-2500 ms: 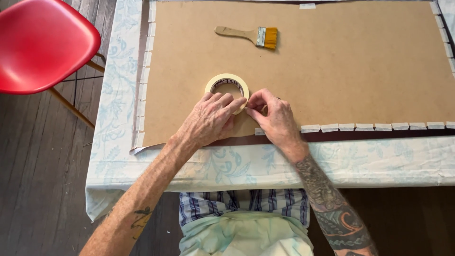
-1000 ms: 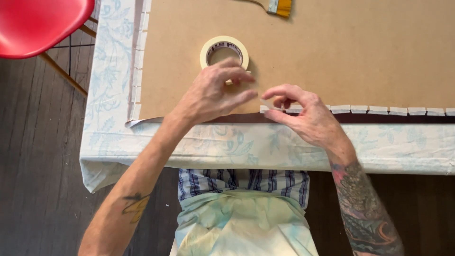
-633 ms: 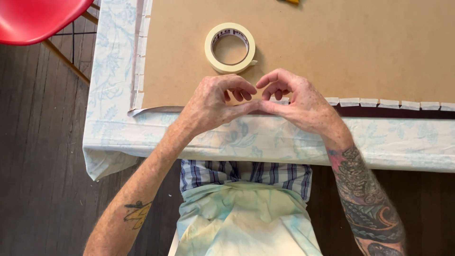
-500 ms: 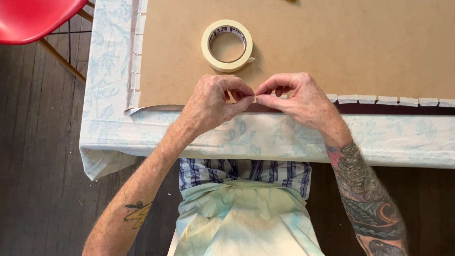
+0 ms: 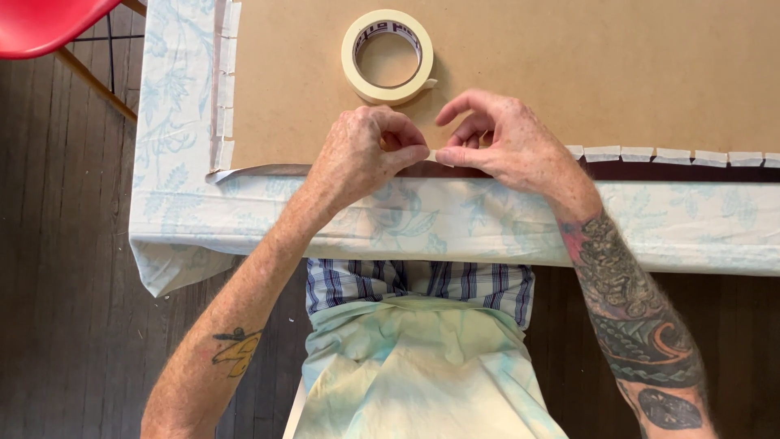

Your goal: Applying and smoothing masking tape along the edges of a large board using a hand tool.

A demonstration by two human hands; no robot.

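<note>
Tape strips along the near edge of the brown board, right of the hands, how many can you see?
5 tape strips, running rightward from the right hand. More may continue at the frame edge or hide under the hands.

Dark plank floor (image 5: pixel 65 268), red chair (image 5: pixel 41 24)

cream tape roll (image 5: pixel 387 57), brown board (image 5: pixel 569 73), pale blue floral tablecloth (image 5: pixel 487 228), red chair (image 5: pixel 41 24).
</note>
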